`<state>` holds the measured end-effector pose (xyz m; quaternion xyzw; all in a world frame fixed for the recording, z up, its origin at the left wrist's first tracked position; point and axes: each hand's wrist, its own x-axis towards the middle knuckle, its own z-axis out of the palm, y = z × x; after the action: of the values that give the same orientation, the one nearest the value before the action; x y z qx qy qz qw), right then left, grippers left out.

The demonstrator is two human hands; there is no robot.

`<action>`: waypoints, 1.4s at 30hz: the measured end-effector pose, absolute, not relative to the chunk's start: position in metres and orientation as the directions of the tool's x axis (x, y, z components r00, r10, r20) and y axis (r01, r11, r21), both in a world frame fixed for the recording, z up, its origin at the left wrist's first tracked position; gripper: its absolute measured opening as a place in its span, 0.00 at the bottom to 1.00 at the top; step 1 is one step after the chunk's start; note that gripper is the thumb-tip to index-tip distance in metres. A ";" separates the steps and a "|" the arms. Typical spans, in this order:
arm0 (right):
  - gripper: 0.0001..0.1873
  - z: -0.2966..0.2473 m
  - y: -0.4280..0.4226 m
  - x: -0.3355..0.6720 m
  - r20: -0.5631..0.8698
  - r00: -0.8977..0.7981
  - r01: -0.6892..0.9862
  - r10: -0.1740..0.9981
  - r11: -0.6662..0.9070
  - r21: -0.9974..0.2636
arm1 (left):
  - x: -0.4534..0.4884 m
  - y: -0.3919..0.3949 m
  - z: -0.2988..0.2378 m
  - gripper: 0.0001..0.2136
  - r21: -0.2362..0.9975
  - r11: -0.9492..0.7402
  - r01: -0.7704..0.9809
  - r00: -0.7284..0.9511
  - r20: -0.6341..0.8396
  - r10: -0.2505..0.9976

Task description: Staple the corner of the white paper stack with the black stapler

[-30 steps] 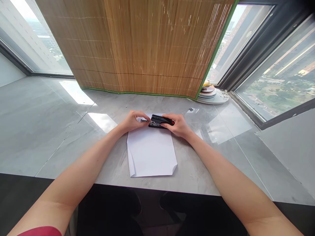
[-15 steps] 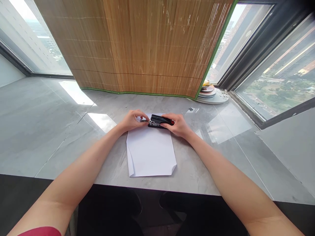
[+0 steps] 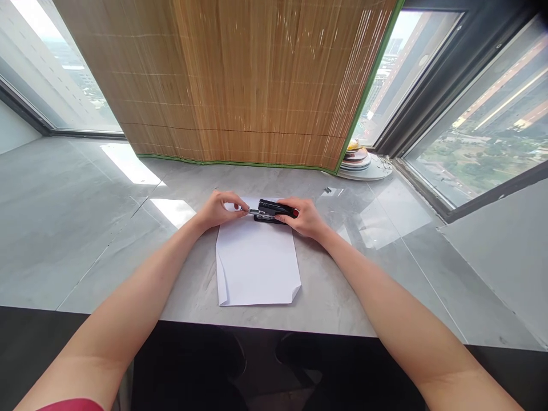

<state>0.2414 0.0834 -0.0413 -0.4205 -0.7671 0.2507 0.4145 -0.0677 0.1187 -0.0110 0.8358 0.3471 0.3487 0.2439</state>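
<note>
A black stapler [image 3: 273, 211] lies over the far edge of a white sheet of paper [image 3: 259, 262], its front end pointing left. My right hand [image 3: 305, 217] grips the stapler's rear end, thumb on the near side and fingers over the top. At the front end a small silver metal slide, apparently the staple tray [image 3: 253, 212], sticks out. My left hand [image 3: 223, 209] pinches the outer tip of that tray between thumb and fingertips. The sheet has folded corners at its near edge and a crease along its left side.
Small dark pieces [image 3: 327, 190] rest on the grey stone counter [image 3: 128, 251] right of the stapler. A stack of plates [image 3: 357, 164] stands at the back right. A bamboo blind [image 3: 240, 85] hangs behind, with windows [image 3: 483, 131] on both sides.
My left hand has moved slightly left, away from the stapler, and more of the silver tray shows between them. My right hand keeps its hold; the whole view has shifted a little.
</note>
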 end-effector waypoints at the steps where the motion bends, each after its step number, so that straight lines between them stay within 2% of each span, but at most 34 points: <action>1: 0.18 -0.042 0.084 0.241 0.423 -0.301 0.442 0.855 0.518 -0.733 | -0.066 0.118 -0.011 0.07 0.650 -0.640 0.408 0.503 0.425 0.753; 7: 0.19 -0.042 0.084 0.242 0.426 -0.306 0.438 0.851 0.523 -0.731 | -0.061 0.115 -0.006 0.09 0.704 -0.582 0.406 0.429 0.416 0.802; 13: 0.18 -0.040 0.083 0.242 0.439 -0.312 0.432 0.842 0.538 -0.724 | -0.063 0.118 -0.010 0.16 0.832 -0.489 0.262 0.323 0.402 0.857; 16: 0.18 -0.038 0.083 0.242 0.445 -0.319 0.431 0.837 0.546 -0.718 | -0.062 0.120 -0.011 0.19 0.856 -0.458 0.241 0.317 0.376 0.871; 20: 0.19 -0.040 0.083 0.243 0.447 -0.314 0.441 0.837 0.546 -0.713 | -0.059 0.120 -0.012 0.19 0.841 -0.487 0.235 0.339 0.399 0.852; 32: 0.19 -0.041 0.084 0.243 0.446 -0.313 0.452 0.838 0.545 -0.706 | -0.059 0.117 -0.011 0.10 0.774 -0.553 0.309 0.489 0.370 0.790; 42: 0.19 -0.038 0.082 0.242 0.441 -0.318 0.447 0.839 0.543 -0.711 | -0.057 0.115 -0.009 0.07 0.717 -0.571 0.399 0.502 0.350 0.791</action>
<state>0.2421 0.0820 -0.0385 -0.4140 -0.7761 0.2384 0.4115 -0.0574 0.1148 -0.0089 0.8180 0.3637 0.3413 0.2866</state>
